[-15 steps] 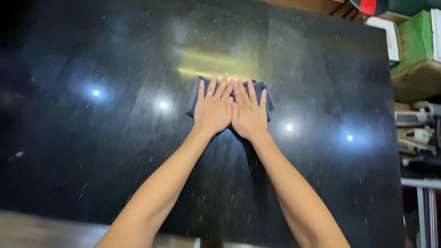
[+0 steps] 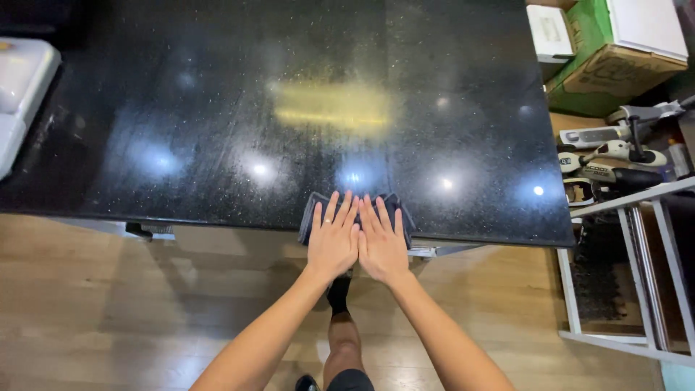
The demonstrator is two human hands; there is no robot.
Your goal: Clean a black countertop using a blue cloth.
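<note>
A dark folded cloth [image 2: 316, 211] is pressed flat under the left hand [image 2: 332, 245] and the right hand [image 2: 381, 246], laid side by side with fingers spread, at the near edge of the glossy black worktop [image 2: 217, 108] in the lower middle of the frame; the step in hand is judged to be a wiping stroke. At the upper right, a green and brown cardboard box [image 2: 615, 61] and a small white box [image 2: 550, 30] are seen beside the worktop

Glossy speckled stone countertop [image 2: 217, 108], soft cloth [image 2: 313, 210]
</note>
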